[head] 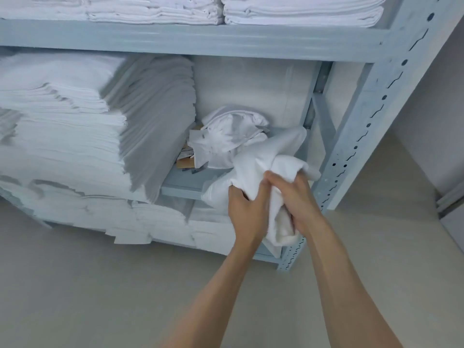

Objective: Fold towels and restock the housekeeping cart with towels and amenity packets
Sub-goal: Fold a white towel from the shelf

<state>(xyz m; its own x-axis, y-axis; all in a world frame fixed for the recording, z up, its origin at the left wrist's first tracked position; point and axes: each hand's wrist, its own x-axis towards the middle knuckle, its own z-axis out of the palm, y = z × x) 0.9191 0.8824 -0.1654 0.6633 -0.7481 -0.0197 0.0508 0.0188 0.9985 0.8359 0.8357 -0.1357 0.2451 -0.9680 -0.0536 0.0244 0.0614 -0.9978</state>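
Nearest me, my left hand [247, 209] and right hand [297, 204] both have fingers curled tight into a crumpled white terry towel [263, 162], held in front of the edge of the pale blue-grey metal shelving rack [356, 136]. Beyond it on the middle shelf lies a rumpled white cloth heap [231, 136] over brown card packets [185, 160], beside a tall stack of folded white linens [88, 126].

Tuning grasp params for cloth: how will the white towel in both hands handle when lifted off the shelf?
Probably floppy: the white towel bunches and droops where the left hand and right hand grip it. Likely light for its bulk, since a pinch carries it. Its loose end lies on the shelf beside a crumpled cloth pile, so it may drag that along.
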